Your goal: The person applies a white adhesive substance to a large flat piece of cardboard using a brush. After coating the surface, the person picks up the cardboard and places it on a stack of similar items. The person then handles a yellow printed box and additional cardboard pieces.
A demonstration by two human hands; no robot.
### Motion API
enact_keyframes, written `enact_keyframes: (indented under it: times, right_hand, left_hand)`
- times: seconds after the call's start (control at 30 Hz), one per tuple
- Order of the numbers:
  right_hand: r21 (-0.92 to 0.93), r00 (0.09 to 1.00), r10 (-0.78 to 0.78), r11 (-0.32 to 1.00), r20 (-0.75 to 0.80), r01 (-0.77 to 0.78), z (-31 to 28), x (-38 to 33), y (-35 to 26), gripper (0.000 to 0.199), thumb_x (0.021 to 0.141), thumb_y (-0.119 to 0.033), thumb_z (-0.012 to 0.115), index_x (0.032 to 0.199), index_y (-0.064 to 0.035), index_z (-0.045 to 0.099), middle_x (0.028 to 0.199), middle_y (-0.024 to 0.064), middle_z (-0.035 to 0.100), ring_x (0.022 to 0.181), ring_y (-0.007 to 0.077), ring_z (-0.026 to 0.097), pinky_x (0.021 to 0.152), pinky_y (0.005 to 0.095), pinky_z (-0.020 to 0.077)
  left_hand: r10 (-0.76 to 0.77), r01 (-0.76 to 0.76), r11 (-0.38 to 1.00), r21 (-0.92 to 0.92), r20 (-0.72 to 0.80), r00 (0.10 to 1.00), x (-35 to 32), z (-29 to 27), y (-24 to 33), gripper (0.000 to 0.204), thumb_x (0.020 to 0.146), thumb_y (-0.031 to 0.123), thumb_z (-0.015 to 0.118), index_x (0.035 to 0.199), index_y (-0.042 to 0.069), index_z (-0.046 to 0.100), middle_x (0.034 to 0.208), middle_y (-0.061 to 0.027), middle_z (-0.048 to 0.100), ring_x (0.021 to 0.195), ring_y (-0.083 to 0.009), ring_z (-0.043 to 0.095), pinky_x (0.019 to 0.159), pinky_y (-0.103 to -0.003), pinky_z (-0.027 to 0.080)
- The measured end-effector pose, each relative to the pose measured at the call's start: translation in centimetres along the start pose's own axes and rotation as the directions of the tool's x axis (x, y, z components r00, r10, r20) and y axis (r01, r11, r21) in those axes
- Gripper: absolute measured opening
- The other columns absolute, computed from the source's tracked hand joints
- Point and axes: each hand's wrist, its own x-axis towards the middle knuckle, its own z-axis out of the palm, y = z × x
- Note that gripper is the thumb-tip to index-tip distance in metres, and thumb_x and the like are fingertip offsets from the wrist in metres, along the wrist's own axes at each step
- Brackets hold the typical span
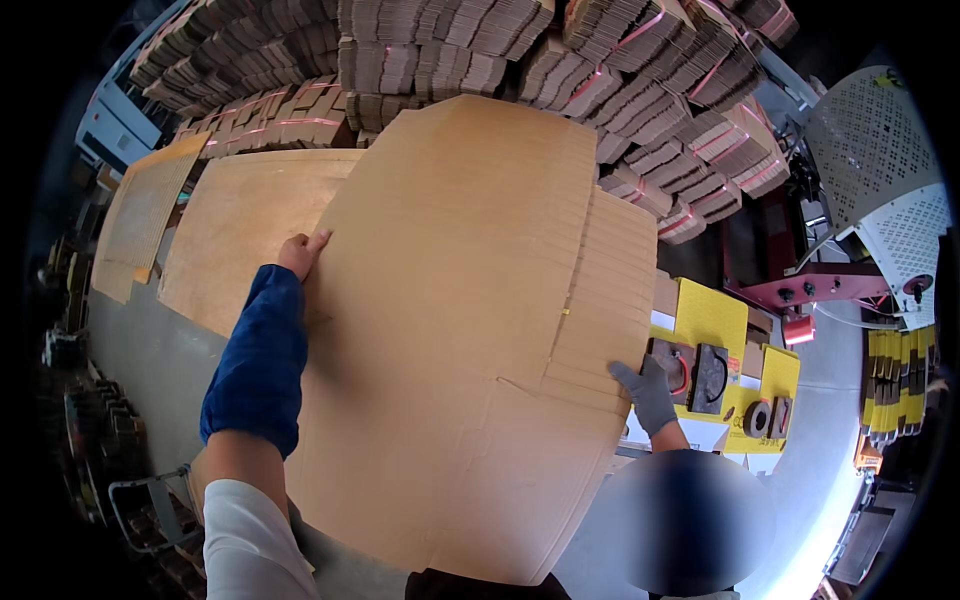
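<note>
A large brown cardboard sheet [450,280] fills the middle of the view, with a crease and a small torn line low on its face. Along its right side shows a ribbed strip of cardboard [615,290]. My bare left hand [303,255] grips the sheet's left edge, its fingers partly hidden; a blue sleeve cover is on that forearm. On the right edge, lower down, my right hand [650,393] in a grey glove is closed on the cardboard, thumb on the face and other fingers out of sight. A blurred patch covers the right forearm.
Bundled flat cardboard [440,60] is stacked high behind. Tan boards [255,220] lie at the left. On the right are a yellow sheet [705,320], dark blocks with handles [709,380], a tape roll [757,418] and a perforated machine guard [870,145]. A metal frame [150,500] stands lower left.
</note>
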Motion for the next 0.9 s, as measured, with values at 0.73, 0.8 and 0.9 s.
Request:
enact_keyframes:
  times: [0.73, 0.8, 0.9]
  right_hand:
    - [-0.811, 0.693, -0.605, 0.128, 0.392, 0.57, 10.2, -2.9, -6.7, 0.062, 0.083, -0.04, 0.063, 0.132, -0.0052, 0.048, 0.145, 0.0166, 0.037, 0.132, 0.0332, 0.036, 0.109, 0.05, 0.0251]
    - [-0.751, 0.682, -0.481, 0.072, 0.551, 0.657, 14.9, -4.5, -6.5, 0.062, 0.084, -0.043, 0.06, 0.132, -0.0062, 0.049, 0.142, 0.0161, 0.04, 0.132, 0.0332, 0.036, 0.109, 0.0529, 0.0246]
    - [-0.768, 0.674, -0.529, 0.064, 0.515, 0.637, 15.8, -4.0, -5.5, 0.057, 0.083, -0.041, 0.061, 0.128, -0.0073, 0.052, 0.139, 0.0156, 0.044, 0.13, 0.0335, 0.038, 0.107, 0.0509, 0.0274]
  left_hand:
    - [-0.126, 0.134, 0.983, 0.126, -0.069, 0.99, -4.0, 0.5, 4.2, 0.068, 0.085, 0.06, 0.054, 0.105, -0.005, 0.063, 0.102, -0.0266, 0.064, 0.104, -0.0376, 0.06, 0.091, -0.043, 0.046]
    - [0.012, 0.072, 0.98, 0.186, -0.414, 0.91, -3.6, 0.5, 2.1, 0.057, 0.087, 0.051, 0.058, 0.104, -0.002, 0.063, 0.093, -0.0266, 0.065, 0.096, -0.0383, 0.062, 0.088, -0.043, 0.047]
    - [-0.007, -0.039, 0.995, -0.097, -0.433, 0.901, -4.5, -2.7, 0.7, 0.039, 0.091, 0.038, 0.056, 0.1, 0.0, 0.06, 0.088, -0.0238, 0.063, 0.091, -0.0384, 0.062, 0.081, -0.045, 0.048]
